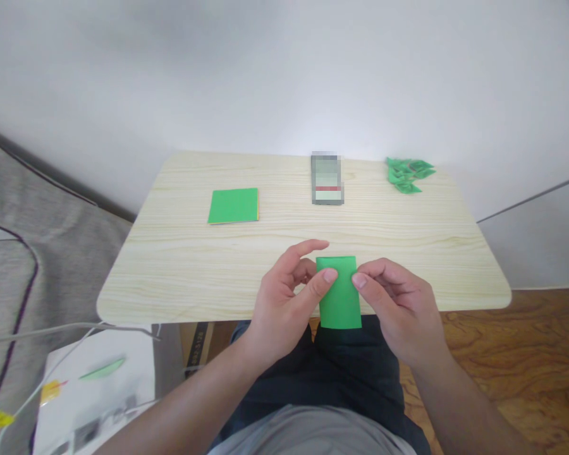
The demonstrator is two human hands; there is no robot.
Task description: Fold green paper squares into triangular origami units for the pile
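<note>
A green sheet of paper (340, 303), folded into a narrow upright rectangle, is held just over the table's front edge. My left hand (287, 300) grips its left side, thumb flat on the front and index finger stretched out above. On the right edge, my right hand (403, 306) pinches the paper between thumb and curled fingers. The fingertips behind the paper are hidden. Farther back on the table lies a stack of square paper (234, 205) with a green sheet on top.
The pale wooden table (180, 265) stands against a white wall. A blurred-out phone-like object (327, 180) lies at its back, with several folded green paper pieces (408, 175) to the right. At lower left, a white surface (123, 344) bears cables and small items.
</note>
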